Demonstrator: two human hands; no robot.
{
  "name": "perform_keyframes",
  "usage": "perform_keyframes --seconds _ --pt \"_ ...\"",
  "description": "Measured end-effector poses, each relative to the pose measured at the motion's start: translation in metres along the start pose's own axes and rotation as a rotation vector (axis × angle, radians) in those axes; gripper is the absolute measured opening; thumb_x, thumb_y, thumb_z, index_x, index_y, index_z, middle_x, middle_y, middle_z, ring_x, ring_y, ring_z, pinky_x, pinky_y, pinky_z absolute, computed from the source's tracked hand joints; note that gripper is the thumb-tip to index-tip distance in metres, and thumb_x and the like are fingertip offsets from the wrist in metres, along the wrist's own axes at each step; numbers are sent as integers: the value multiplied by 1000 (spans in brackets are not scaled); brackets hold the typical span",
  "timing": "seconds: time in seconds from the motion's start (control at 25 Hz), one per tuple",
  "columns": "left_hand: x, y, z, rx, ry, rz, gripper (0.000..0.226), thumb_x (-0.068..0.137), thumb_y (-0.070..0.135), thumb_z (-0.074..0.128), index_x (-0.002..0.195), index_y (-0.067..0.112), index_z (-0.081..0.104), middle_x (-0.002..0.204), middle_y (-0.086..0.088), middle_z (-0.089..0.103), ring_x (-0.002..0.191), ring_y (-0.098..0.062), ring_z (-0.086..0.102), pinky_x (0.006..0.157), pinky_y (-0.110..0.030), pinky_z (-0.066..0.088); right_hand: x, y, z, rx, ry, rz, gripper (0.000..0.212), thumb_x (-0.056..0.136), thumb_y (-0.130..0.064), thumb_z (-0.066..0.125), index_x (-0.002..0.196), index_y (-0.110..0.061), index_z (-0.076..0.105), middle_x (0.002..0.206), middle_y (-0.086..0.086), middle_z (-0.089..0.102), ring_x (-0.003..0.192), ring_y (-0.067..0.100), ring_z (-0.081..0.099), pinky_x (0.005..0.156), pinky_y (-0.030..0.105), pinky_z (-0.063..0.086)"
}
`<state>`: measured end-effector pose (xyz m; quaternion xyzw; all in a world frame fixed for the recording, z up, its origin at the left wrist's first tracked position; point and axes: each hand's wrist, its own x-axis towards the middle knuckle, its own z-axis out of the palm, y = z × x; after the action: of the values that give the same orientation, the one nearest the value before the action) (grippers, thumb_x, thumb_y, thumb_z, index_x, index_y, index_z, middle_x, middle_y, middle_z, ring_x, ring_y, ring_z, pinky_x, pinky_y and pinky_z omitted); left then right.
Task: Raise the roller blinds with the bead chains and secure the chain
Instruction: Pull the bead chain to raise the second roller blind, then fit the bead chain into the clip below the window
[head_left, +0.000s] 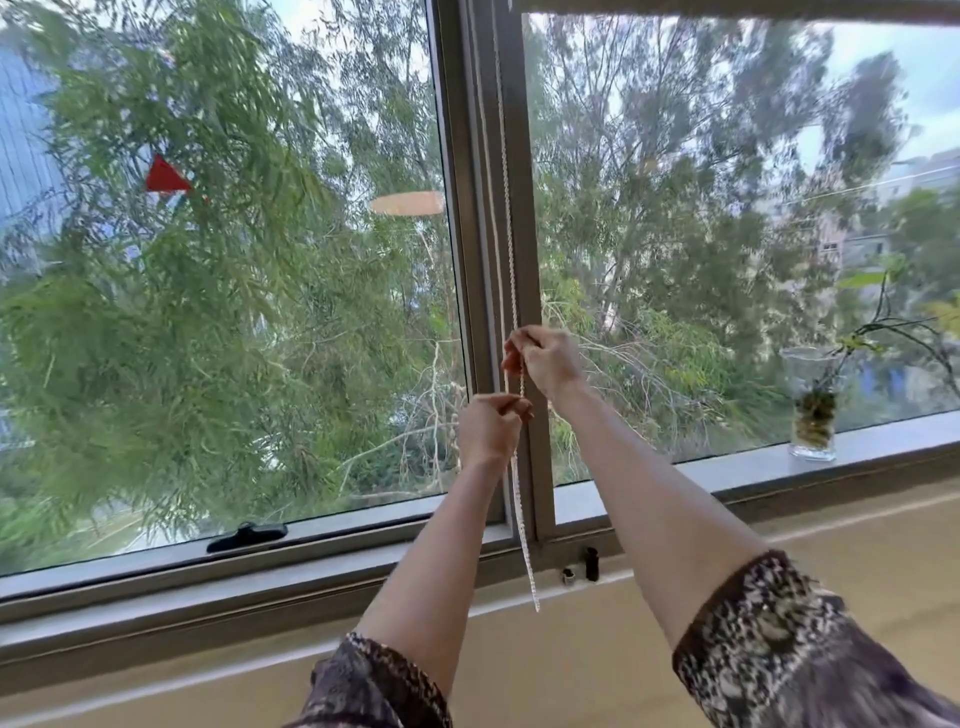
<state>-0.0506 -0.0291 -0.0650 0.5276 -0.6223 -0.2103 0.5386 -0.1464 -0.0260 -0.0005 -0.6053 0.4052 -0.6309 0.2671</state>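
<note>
A white bead chain hangs down the grey central window post, and its loop ends near the sill at the lower chain end. My right hand is shut on the chain, higher up. My left hand is shut on the chain just below it. The bottom edge of a roller blind shows as a dark strip along the top of the right pane. The left pane has no blind in view.
A glass vase with a plant stands on the right sill. A black window handle lies on the left frame. Two small dark fittings sit at the post's base. Trees fill the view outside.
</note>
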Motion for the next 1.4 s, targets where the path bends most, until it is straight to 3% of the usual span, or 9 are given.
perform_keyframes --seconds 0.08,0.2,0.36,0.56,0.72,0.96,1.08,1.2,1.4 --pt "-2 -22 7 116 -82 -13 12 89 20 68 86 17 79 69 6 72 40 2 47 39 -10 31 -11 27 1 -46 -4 3 25 96 -9 49 77 -6 66 67 10 66 59 21 61 66 40 56" --pt "-1 -32 9 153 -172 -62 13 85 19 71 93 13 78 72 2 69 54 -3 53 58 -20 42 -22 58 -1 -135 -16 -7 26 94 -10 51 74 -6 67 66 11 66 59 21 61 66 40 55" --pt "7 -15 10 -162 -153 -50 22 82 -3 56 91 1 75 72 -12 67 62 -15 57 62 -29 48 -28 76 -5 -258 26 -34 20 91 -12 56 79 -10 72 65 -1 63 57 6 55 51 6 41" --pt "31 6 11 -407 7 -113 24 87 4 52 101 6 73 96 -16 73 80 -19 61 67 -25 52 -34 90 -4 -92 -62 77 21 93 -5 52 82 -3 69 70 13 65 55 15 59 58 25 50" --pt "32 6 24 -518 -6 -71 21 90 18 65 103 4 73 101 -14 75 85 -15 63 78 -25 46 -44 111 -6 -92 -72 127 23 95 -7 52 85 5 69 70 15 65 50 8 58 54 15 46" --pt "40 11 39 -628 35 -59 23 88 10 67 107 -3 69 86 -5 72 76 -10 65 66 -14 50 -58 157 -12 -134 -142 183 26 95 -5 51 75 4 67 61 13 62 43 1 55 49 12 47" --pt "46 17 43 -645 49 -38 23 89 9 66 107 -5 68 85 -6 71 73 -9 66 69 -14 53 -59 177 -15 -193 -179 183 28 95 -8 51 75 6 66 66 23 67 52 11 60 63 24 54" --pt "49 16 48 -589 59 -27 22 90 6 64 106 -10 68 77 -4 70 61 -1 65 63 -11 52 -56 190 -18 -233 -208 196 27 94 -7 52 77 6 68 73 27 70 49 5 59 57 14 50" --pt "45 -7 53 -509 85 -62 20 89 1 63 104 -11 68 81 -10 71 59 -3 66 63 -12 55 -44 194 -24 -395 -356 248 24 90 -16 61 107 -3 70 87 10 72 66 12 63 67 23 52"
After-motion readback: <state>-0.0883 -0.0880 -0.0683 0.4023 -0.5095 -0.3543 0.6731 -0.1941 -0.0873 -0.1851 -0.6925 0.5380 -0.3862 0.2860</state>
